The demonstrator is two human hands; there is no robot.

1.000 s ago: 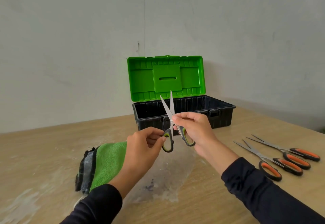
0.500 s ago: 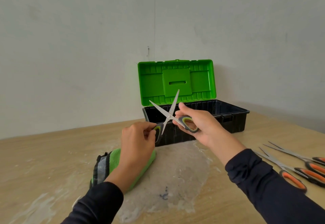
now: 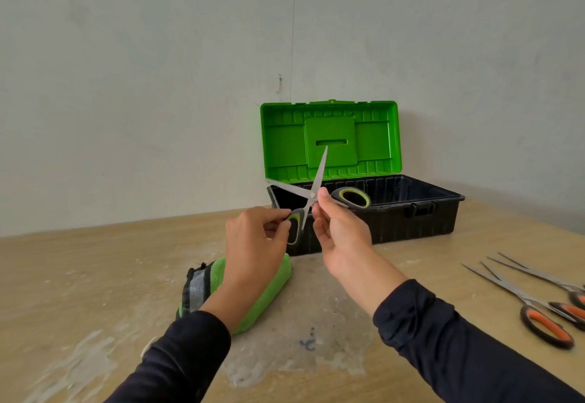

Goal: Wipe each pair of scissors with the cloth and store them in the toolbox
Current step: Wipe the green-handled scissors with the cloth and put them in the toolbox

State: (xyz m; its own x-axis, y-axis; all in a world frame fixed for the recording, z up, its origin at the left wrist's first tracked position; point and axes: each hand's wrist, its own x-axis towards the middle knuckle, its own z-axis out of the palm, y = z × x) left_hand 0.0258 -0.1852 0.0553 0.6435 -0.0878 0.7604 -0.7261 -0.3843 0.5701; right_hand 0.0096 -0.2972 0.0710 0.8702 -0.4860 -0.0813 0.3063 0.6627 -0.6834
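I hold a pair of green-and-grey scissors (image 3: 311, 192) in the air in front of the toolbox, its blades spread wide in an X. My left hand (image 3: 256, 244) pinches the lower left handle. My right hand (image 3: 340, 235) grips the other handle near the pivot. The black toolbox (image 3: 411, 212) stands behind with its green lid (image 3: 329, 140) raised. A folded green cloth (image 3: 269, 298) lies on the table under my left forearm, partly hidden. Orange-handled scissors (image 3: 538, 314) lie at the right edge of the table.
The wooden table (image 3: 79, 276) has a pale, scuffed patch in the middle. A plain wall stands close behind the toolbox. A dark grey cloth (image 3: 196, 288) is tucked against the green one.
The scissor blades have spread from a narrow V into a wide X as my hands pulled the handles apart. The view has shifted left, pushing the orange scissors toward the right edge.
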